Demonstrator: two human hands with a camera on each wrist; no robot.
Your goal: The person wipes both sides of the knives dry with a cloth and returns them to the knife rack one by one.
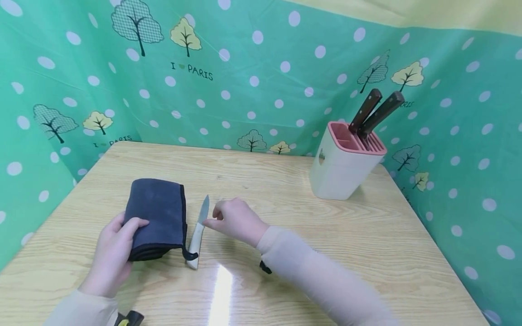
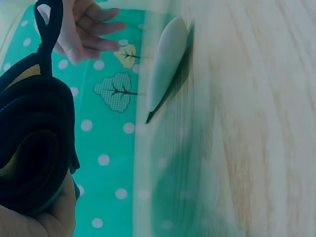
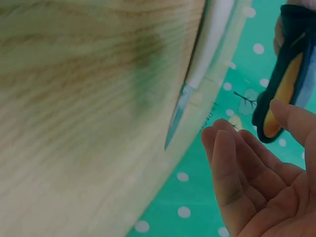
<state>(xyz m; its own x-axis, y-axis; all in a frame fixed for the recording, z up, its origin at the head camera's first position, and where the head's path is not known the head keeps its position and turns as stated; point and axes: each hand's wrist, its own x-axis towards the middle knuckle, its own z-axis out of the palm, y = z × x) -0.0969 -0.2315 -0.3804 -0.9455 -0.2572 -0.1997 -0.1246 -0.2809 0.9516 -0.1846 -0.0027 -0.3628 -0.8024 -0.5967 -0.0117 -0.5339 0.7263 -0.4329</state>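
My left hand [image 1: 112, 249] grips a folded dark navy towel [image 1: 159, 213] with black edging and a hanging loop, thumb on top and the other fingers underneath. In the left wrist view, the towel [image 2: 34, 143] appears in layers, with a bit of yellow inside. A small knife [image 1: 196, 240] with a white handle lies on the table just right of the towel, its blade pointing away from me. Beside the knife hovers my right hand [image 1: 238, 219], fingers loosely bent and holding nothing. Seen from the right wrist, that hand [image 3: 261, 182] is apart from the knife [image 3: 205, 54].
A white knife block [image 1: 342, 167] with a pink slotted top stands at the back right of the wooden table [image 1: 367, 253]. Two dark-handled knives [image 1: 379, 113] stick up from it. Green dotted cloth [image 1: 253, 68] hangs around the table's back and sides.
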